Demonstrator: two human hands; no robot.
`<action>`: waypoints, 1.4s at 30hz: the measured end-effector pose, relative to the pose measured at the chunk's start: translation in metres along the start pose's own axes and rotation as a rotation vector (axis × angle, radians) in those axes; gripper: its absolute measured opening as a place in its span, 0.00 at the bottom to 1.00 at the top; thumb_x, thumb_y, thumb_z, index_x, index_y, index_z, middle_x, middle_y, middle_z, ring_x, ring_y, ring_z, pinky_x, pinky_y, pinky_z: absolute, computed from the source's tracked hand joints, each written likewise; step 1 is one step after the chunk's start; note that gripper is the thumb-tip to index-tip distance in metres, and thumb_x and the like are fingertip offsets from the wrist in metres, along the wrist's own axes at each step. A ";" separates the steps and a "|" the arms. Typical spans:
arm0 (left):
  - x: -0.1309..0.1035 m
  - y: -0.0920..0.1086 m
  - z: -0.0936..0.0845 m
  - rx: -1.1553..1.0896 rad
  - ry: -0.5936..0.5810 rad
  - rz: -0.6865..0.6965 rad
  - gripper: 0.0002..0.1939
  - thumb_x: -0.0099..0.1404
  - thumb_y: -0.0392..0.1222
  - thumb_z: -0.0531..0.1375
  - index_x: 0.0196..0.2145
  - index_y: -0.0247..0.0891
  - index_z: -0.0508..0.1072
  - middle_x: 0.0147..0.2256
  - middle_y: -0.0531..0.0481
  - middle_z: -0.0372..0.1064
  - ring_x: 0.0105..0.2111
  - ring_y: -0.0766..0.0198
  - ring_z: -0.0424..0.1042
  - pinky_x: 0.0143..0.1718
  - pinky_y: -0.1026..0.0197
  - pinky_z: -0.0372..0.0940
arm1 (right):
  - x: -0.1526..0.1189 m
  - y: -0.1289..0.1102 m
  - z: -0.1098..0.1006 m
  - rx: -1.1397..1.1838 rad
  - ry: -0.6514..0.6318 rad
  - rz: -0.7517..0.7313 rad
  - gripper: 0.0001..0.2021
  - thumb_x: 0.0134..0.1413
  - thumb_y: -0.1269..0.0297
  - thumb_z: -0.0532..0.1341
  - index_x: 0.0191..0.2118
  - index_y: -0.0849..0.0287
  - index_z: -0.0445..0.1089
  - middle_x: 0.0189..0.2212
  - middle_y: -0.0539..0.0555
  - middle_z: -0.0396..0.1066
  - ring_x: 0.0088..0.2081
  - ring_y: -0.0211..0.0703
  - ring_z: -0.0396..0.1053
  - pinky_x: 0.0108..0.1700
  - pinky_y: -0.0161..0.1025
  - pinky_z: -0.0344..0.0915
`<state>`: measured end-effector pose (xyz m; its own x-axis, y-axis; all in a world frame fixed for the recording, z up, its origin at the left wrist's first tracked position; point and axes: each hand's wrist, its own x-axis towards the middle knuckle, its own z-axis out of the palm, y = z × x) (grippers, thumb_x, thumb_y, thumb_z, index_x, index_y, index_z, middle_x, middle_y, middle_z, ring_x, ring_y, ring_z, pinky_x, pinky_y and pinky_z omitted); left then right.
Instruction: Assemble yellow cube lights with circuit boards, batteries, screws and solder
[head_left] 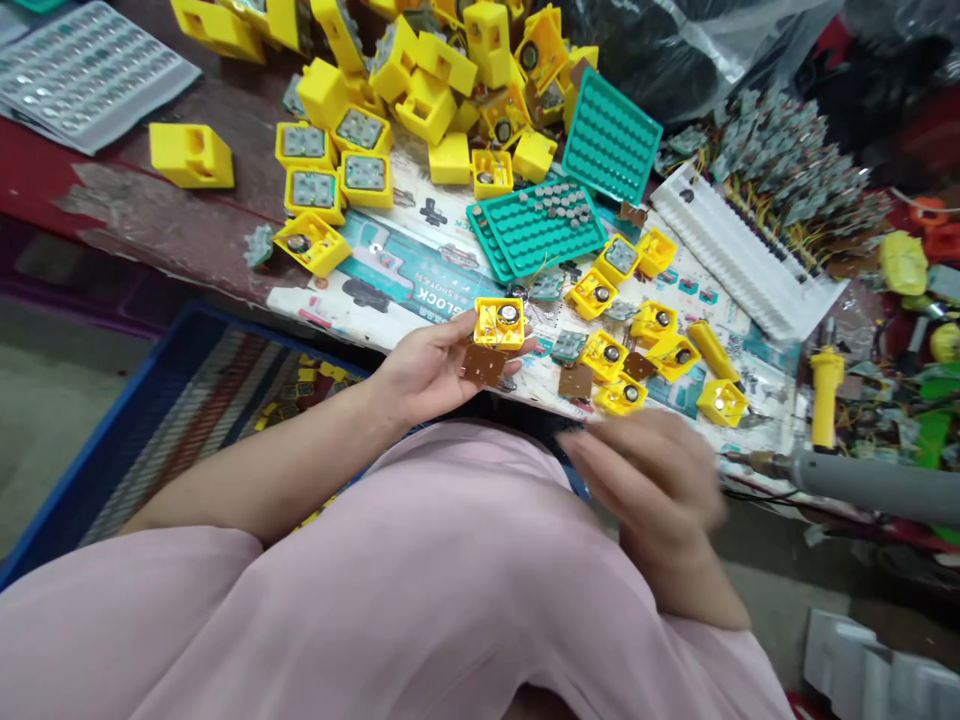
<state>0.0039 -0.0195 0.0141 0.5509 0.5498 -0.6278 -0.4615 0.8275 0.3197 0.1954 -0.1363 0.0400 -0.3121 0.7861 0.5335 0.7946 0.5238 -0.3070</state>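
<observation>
My left hand (431, 370) holds a small open yellow case (500, 322) at the table's front edge. A round metal part and thin wires show inside the case, and a brown circuit board (484, 366) hangs from it over my fingers. Blurred by motion, my right hand (652, 465) is raised to the right, off the table edge, with its fingers bent together; whether anything small is in them cannot be made out. Several open yellow cases (606, 355) with round metal parts lie just beyond it, beside a loose brown board (575, 381).
Green trays (544, 235) with small round parts sit mid-table. Yellow cases (427, 100) are piled behind. A white rack (742, 255) and wired boards stand at right, near a yellow-handled tool (825, 395) and grey cylindrical tool (870, 485). A blue crate (82, 465) is lower left.
</observation>
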 end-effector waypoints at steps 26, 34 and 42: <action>0.008 0.039 -0.033 2.218 0.048 1.122 0.17 0.69 0.42 0.52 0.49 0.41 0.77 0.49 0.41 0.74 0.45 0.51 0.73 0.41 0.53 0.67 | 0.024 0.025 0.066 0.779 -0.047 0.685 0.18 0.59 0.67 0.62 0.54 0.44 0.71 0.42 0.48 0.75 0.33 0.35 0.78 0.37 0.33 0.78; -0.004 -0.006 -0.056 1.946 -0.061 1.405 0.24 0.69 0.44 0.57 0.58 0.28 0.67 0.53 0.35 0.72 0.54 0.48 0.69 0.53 0.46 0.65 | 0.026 0.019 0.057 0.458 -0.064 0.432 0.11 0.59 0.71 0.62 0.46 0.53 0.75 0.40 0.52 0.78 0.39 0.37 0.76 0.41 0.35 0.76; 0.010 -0.007 -0.063 1.797 -0.131 1.310 0.18 0.68 0.38 0.56 0.54 0.39 0.72 0.53 0.40 0.73 0.54 0.49 0.70 0.55 0.42 0.67 | 0.021 0.023 0.053 0.068 -0.094 -0.144 0.13 0.55 0.76 0.64 0.45 0.55 0.74 0.37 0.53 0.79 0.39 0.38 0.77 0.42 0.34 0.74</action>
<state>-0.0316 -0.0272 -0.0390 0.6254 0.6544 0.4251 0.3859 -0.7328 0.5604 0.1792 -0.0908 0.0023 -0.4699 0.7271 0.5005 0.7024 0.6514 -0.2869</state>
